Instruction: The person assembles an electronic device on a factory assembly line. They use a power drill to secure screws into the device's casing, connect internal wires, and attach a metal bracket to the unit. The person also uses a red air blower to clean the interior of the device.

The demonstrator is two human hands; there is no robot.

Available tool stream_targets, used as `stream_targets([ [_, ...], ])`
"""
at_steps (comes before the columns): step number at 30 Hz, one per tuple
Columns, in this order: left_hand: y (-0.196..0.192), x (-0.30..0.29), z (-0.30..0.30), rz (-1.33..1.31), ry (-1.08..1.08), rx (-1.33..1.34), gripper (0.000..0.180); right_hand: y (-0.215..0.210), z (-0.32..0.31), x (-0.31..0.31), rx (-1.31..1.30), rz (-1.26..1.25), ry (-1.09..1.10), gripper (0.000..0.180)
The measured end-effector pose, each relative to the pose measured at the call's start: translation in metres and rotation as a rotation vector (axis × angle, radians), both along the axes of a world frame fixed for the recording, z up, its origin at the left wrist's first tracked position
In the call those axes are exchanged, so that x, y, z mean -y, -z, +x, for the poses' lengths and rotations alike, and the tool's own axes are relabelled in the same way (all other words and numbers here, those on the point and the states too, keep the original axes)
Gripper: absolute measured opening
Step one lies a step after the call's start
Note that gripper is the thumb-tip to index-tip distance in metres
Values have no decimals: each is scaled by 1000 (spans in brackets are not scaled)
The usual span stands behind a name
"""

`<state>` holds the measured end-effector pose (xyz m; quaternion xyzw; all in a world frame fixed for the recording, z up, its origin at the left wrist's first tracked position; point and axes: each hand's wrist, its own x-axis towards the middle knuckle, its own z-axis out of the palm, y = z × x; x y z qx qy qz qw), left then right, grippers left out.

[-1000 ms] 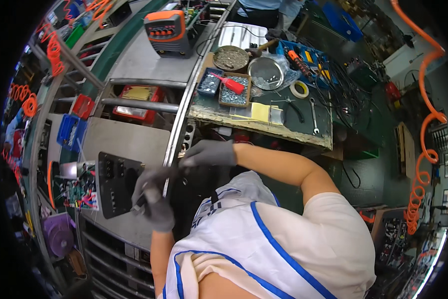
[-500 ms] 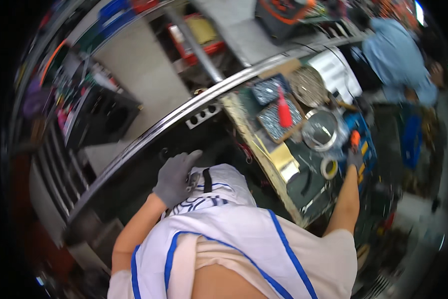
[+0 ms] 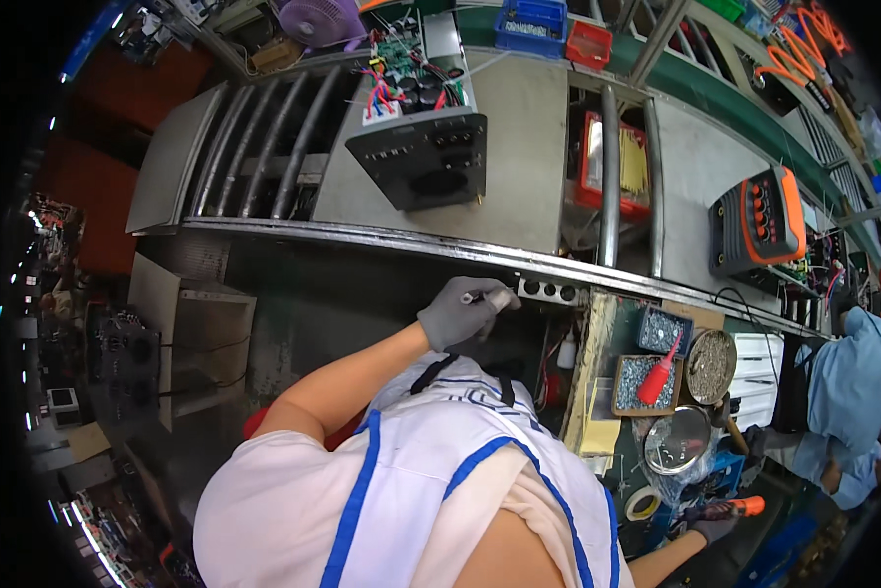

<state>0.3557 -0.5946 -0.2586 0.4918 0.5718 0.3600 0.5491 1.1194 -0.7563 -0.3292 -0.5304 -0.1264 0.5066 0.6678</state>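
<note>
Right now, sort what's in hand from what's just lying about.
In hand:
left hand: small light piece, too small to identify
right hand: orange-handled tool

Lying about:
red squeeze bottle
tape roll
round metal lid
orange machine

an orange-handled screwdriver (image 3: 732, 507) lies level in the right hand (image 3: 712, 527) beside the bench.

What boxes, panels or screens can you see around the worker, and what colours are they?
Black control panel: top middle on the grey bench, slanted rectangle with knobs, wired circuit board behind it.
Orange and black machine: right on the bench, boxy, with buttons.
Red tray: between the two, rectangular, yellow parts inside.
Blue crate: top edge, rectangular.
Small trays of screws: right of the left hand, one holding a red bottle.
</note>
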Motion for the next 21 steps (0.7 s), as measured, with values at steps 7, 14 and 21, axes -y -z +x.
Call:
stream_targets([
  [7,0,-6,-3,-546,275,704,32,-129,-331,-125,171,463,386,35],
  [14,-10,-7,-37,-496,198,925,42,-86,-590,-167,-195,754,-236,64],
  [21,20,-7,-81,-529,-84,982,45,-79,-656,-110,493,467,-736,68],
])
